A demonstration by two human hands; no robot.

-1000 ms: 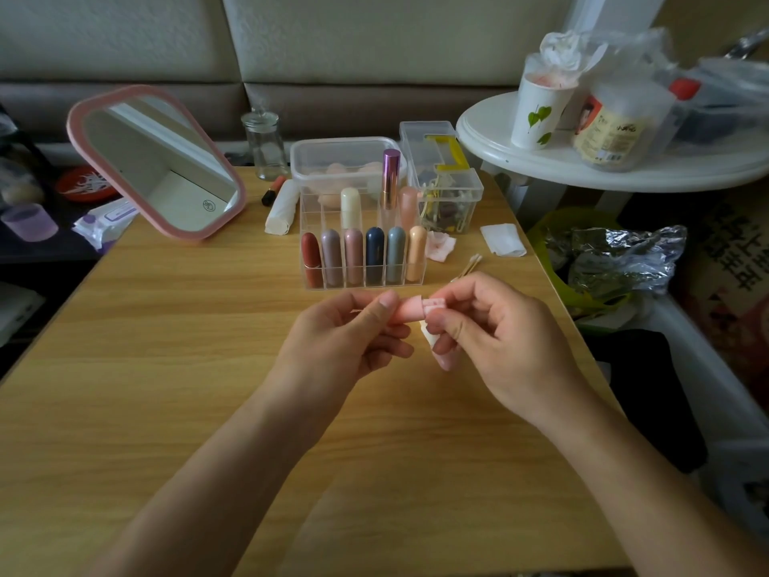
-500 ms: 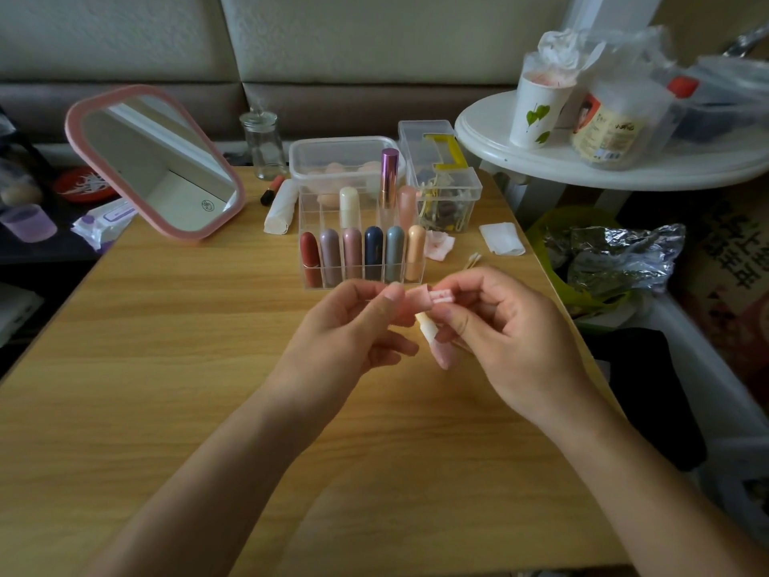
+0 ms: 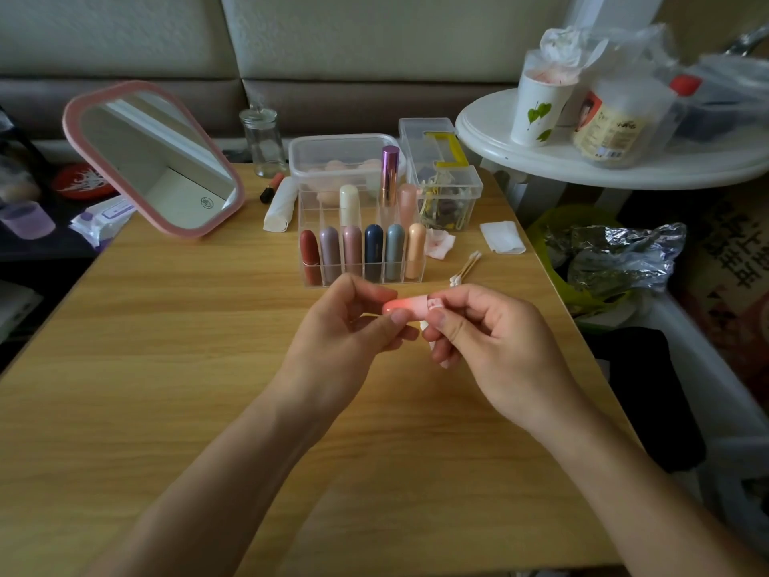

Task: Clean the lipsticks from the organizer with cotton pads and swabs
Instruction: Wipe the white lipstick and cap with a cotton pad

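Small pink lipstick (image 3: 403,308) held sideways above table (image 3: 166,368), near middle, just in front of clear organizer (image 3: 362,251). Left hand (image 3: 345,339) pinching rounded end. Right hand (image 3: 491,343) pinching other end, white bit poking below fingers.

Little can be read. Far right of the right hand (image 3: 491,339), large dark Chinese characters run down a patterned cloth (image 3: 736,247), too skewed to make out. The labelled jar (image 3: 611,131) beyond it carries print and a barcode, too small to read.
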